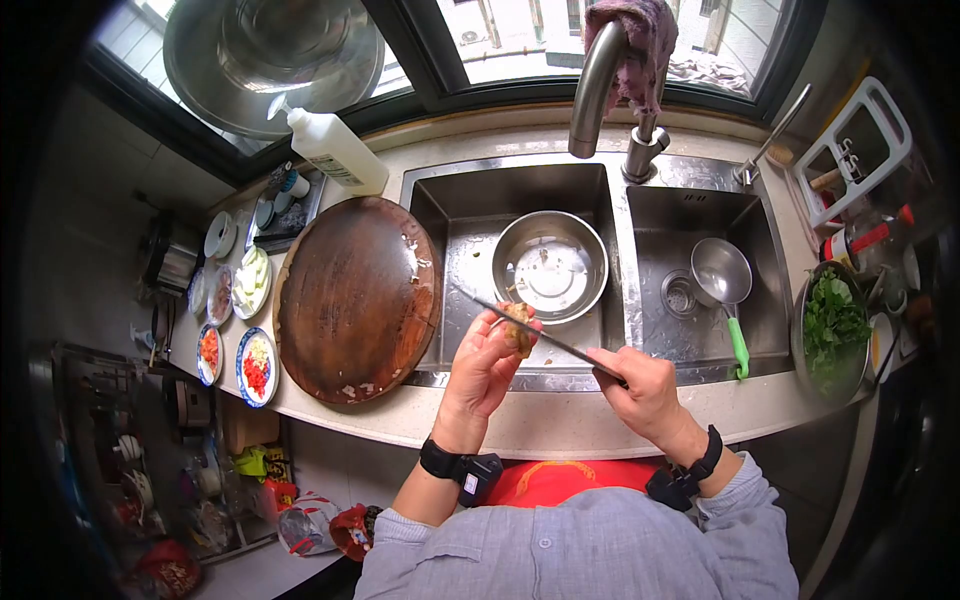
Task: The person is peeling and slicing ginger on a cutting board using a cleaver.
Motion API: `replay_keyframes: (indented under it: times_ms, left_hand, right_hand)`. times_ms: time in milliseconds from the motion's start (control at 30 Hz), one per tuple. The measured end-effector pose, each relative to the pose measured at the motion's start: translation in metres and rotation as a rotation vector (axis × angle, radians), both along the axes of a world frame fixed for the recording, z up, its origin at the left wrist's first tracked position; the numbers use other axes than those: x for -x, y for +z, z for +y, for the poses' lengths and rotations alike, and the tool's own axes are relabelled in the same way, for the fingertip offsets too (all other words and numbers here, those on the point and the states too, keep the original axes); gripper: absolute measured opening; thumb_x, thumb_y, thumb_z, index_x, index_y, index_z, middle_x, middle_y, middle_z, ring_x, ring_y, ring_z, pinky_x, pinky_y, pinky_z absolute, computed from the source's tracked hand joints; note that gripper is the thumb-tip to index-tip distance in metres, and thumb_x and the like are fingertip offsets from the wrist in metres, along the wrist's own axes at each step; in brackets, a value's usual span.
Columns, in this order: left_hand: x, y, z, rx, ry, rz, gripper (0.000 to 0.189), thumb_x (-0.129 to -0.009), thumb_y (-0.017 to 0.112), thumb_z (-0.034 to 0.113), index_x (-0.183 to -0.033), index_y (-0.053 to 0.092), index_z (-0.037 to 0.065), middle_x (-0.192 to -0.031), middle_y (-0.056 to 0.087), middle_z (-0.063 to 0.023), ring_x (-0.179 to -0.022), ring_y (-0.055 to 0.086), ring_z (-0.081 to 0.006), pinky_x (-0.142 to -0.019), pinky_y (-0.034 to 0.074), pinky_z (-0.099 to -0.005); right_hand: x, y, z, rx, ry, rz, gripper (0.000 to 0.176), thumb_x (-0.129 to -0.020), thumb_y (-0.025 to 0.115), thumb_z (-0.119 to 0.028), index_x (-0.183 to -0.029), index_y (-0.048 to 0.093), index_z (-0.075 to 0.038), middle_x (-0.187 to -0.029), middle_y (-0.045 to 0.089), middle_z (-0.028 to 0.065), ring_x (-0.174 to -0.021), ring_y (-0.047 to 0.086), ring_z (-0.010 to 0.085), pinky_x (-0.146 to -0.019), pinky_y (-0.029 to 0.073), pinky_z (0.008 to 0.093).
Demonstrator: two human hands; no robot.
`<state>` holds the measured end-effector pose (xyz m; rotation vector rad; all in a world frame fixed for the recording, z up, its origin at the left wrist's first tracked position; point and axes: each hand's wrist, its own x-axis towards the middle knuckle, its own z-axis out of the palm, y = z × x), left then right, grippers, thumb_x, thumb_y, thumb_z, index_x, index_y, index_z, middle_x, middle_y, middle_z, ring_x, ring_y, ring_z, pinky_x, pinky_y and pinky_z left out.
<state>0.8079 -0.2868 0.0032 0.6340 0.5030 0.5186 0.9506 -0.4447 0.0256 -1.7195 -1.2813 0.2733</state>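
My left hand (480, 370) is closed around a knobbly, yellow-brown piece of ginger (517, 322), held up at the front edge of the left sink basin. In my right hand (645, 395), the fingers wrap the handle of a kitchen knife (568, 348). Its dark, thin-looking blade slants up to the left, across the ginger and touching or nearly touching it. Just beyond both hands, a round steel bowl (551, 262) with a little water and some scraps sits in the left sink basin (460, 200).
A round wooden chopping board (350, 300) lies left, beside small plates of chopped food (257, 368). A green-handled ladle (722, 272) rests in the right basin. The faucet (592, 95) rises behind. Leafy greens (835, 320) fill a bowl at right. A white pump bottle (335, 150) stands back left.
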Motion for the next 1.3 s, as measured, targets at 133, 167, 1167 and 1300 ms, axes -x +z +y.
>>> replay_keyframes:
  times_ms: [133,167,1167,1300]
  left_hand:
    - [0.001,-0.009,0.003,0.051,-0.059,-0.034,0.04,-0.081,0.058,0.012,-0.116,0.042,0.001,-0.105,0.052,-0.0116,-0.098,0.055,-0.0217,-0.081,0.046,-0.0279]
    - [0.001,-0.011,0.005,0.108,-0.106,-0.077,0.042,-0.082,0.058,0.013,-0.117,0.041,0.001,-0.101,0.052,-0.01,-0.097,0.056,-0.0214,-0.08,0.046,-0.0271]
    - [0.004,0.002,-0.018,-0.554,0.16,0.338,0.04,-0.072,0.064,-0.004,-0.105,0.044,0.008,-0.082,0.053,-0.0001,-0.061,0.048,-0.0048,-0.05,0.04,-0.0166]
    - [0.003,0.009,-0.012,-0.62,0.017,0.322,0.049,-0.071,0.065,-0.004,-0.114,0.042,0.008,-0.092,0.056,-0.0026,-0.081,0.054,-0.0077,-0.064,0.045,-0.018]
  right_hand:
    - [-0.001,-0.001,0.0,-0.03,0.06,-0.104,0.029,-0.065,0.061,0.001,-0.092,0.062,-0.009,-0.061,0.054,0.0082,-0.05,0.054,0.0233,-0.044,0.042,0.0311]
    - [-0.001,-0.002,0.001,-0.068,0.091,-0.13,0.028,-0.065,0.062,0.002,-0.091,0.062,-0.008,-0.059,0.053,0.008,-0.048,0.052,0.0223,-0.042,0.04,0.0306]
    - [-0.001,-0.005,-0.003,0.082,0.113,0.0,0.017,-0.071,0.061,-0.006,-0.088,0.062,-0.007,-0.069,0.058,0.0117,-0.057,0.057,0.0273,-0.049,0.045,0.0329]
    - [-0.007,-0.001,-0.003,0.105,0.136,0.049,0.017,-0.072,0.06,-0.007,-0.089,0.063,-0.006,-0.069,0.058,0.012,-0.058,0.057,0.0278,-0.05,0.045,0.0329]
